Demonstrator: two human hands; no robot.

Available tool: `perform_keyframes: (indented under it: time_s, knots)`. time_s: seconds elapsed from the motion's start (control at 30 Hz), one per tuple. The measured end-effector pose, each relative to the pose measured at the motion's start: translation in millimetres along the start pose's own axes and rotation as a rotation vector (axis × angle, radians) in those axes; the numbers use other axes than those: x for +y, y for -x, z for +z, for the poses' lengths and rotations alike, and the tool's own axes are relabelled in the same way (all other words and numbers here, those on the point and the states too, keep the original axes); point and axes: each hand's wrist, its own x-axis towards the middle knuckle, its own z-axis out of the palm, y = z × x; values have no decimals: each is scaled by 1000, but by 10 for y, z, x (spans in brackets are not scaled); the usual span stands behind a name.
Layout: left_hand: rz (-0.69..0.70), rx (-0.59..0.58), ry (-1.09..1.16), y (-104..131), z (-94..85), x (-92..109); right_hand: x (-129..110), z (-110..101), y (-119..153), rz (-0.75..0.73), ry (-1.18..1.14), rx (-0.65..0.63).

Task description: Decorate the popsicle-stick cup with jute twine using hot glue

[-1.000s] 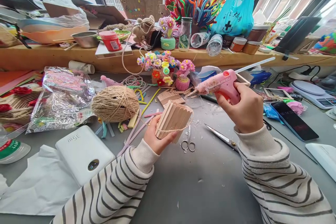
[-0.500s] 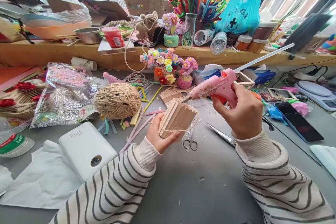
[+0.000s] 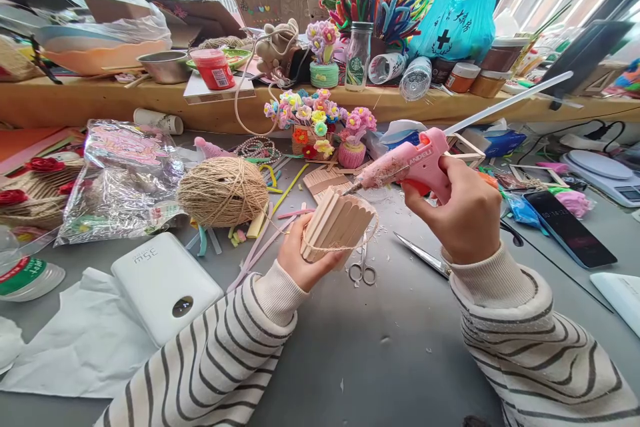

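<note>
My left hand (image 3: 313, 260) is wrapped round a small holder made of wooden craft sticks (image 3: 340, 223), tilted, with a strand of twine looped about it. In my right hand (image 3: 453, 213) is a pink hot glue gun (image 3: 407, 163) with a long glue stick (image 3: 510, 103) out of its back. The gun's nozzle is at the upper edge of the craft-stick holder; whether it touches cannot be made out. From the holder the twine runs left to a ball of jute twine (image 3: 223, 192). Small scissors (image 3: 363, 271) lie just behind the left hand.
Larger scissors (image 3: 420, 253) lie beside my right wrist. A white power bank (image 3: 167, 287) and paper (image 3: 75, 340) are at the left, a phone (image 3: 570, 227) at the right. Pipe-cleaner flowers (image 3: 307, 117) stand behind, below a crowded wooden ledge (image 3: 200, 107).
The glue gun's nozzle has shifted slightly left and down along the holder's top edge, and the glue stick's far end has risen. The left hand has hardly moved.
</note>
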Motion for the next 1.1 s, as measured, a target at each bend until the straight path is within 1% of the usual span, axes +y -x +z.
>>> perform_keyframes:
  time_s: [0.27, 0.37, 0.47, 0.6, 0.9, 1.1]
  knots:
    - [1, -2, 21, -1, -5, -3, -12, -30, -9, 57, 2, -52]
    - [-20, 15, 11, 4, -2, 14, -10, -34, -13, 61, -2, -65]
    - [-49, 30, 8, 12, -2, 42, -8, -33, -14, 50, -5, -49]
    - [-42, 16, 17, 12, -7, 49, -7, -32, -15, 31, -19, -13]
    - [-49, 38, 18, 17, 2, 52, -2, -43, -15, 40, -16, -44]
    - [-28, 43, 32, 14, 2, 38, -11, -52, -19, 64, -30, -65]
